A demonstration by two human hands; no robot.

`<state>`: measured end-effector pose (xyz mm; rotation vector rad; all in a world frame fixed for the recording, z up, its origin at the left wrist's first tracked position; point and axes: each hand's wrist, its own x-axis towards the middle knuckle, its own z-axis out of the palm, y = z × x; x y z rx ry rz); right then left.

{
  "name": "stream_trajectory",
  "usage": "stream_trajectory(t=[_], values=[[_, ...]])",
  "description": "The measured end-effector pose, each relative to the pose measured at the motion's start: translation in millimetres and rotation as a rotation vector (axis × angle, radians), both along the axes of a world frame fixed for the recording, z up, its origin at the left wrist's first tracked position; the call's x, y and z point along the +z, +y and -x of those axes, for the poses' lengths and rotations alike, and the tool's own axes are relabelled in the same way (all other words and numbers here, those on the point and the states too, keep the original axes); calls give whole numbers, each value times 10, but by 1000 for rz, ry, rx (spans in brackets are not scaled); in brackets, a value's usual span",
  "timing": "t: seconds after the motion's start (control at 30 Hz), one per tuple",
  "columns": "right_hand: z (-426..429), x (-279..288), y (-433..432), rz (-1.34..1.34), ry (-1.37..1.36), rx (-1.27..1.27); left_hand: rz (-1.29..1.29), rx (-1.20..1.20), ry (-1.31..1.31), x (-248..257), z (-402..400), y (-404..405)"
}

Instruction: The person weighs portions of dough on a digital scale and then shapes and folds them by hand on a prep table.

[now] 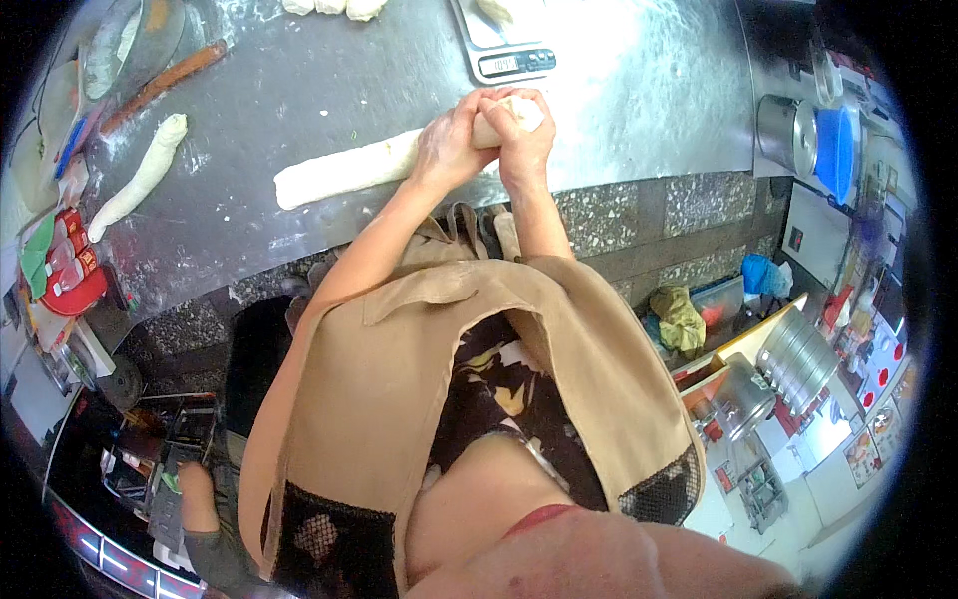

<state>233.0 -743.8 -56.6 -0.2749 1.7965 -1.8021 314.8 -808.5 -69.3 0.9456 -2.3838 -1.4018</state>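
Note:
A thick white dough roll (pixel 348 171) lies across the floured metal table (pixel 599 146), and its near part runs under my left hand (pixel 447 150). My left hand is closed around dough at the roll's right end. Against it, my right hand (pixel 522 138) grips a dough lump (pixel 526 112) whose pale top shows between the fingers. Whether this lump is still joined to the roll is hidden by my hands. Just beyond them stands a digital kitchen scale (pixel 516 64) with a dough piece (pixel 495 10) on its platform.
A thinner dough strip (pixel 142 176) and a wooden rolling pin (pixel 165 86) lie on the left. More dough pieces (pixel 333 6) sit at the far edge. Red-labelled bottles (pixel 73 258) crowd the left corner. A metal pot (pixel 786 135) stands right; another person's arm (pixel 198 498) shows lower left.

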Motion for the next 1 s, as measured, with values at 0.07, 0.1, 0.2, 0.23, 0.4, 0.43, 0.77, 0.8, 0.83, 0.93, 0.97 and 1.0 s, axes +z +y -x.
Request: stream_trajectory(t=[0.07, 0.1, 0.2, 0.23, 0.4, 0.43, 0.77, 0.8, 0.83, 0.93, 0.97, 1.0], values=[[45, 40, 3, 111, -73, -47, -62, -4, -54, 61, 72, -3], [46, -9, 19, 122, -53, -80, -23, 2, 24, 58, 95, 20], [85, -34, 31, 222, -183, -162, 51, 29, -47, 39, 134, 84], [105, -70, 39, 220, -187, -159, 50, 32, -51, 30, 147, 92], [196, -122, 43, 304, -359, -123, 22, 33, -287, 37, 251, 89], [244, -134, 39, 306, -362, -120, 24, 35, -290, 49, 278, 69], [1275, 41, -647, 15, -119, -48, 136, -96, -382, -255, 258, -81], [1470, -203, -730, -190, 131, 32, 134, -120, -363, -250, 277, -61], [1552, -336, -783, -400, 375, 119, 126, -138, -353, -237, 256, -37], [1155, 22, -990, -258, 375, 435, 413, -185, -211, -152, -29, -41], [1093, 202, -1014, -454, 524, 382, 407, -184, -211, -161, -102, -47], [1053, 275, -1041, -452, 488, 275, 425, -177, -249, -178, -178, -61]])
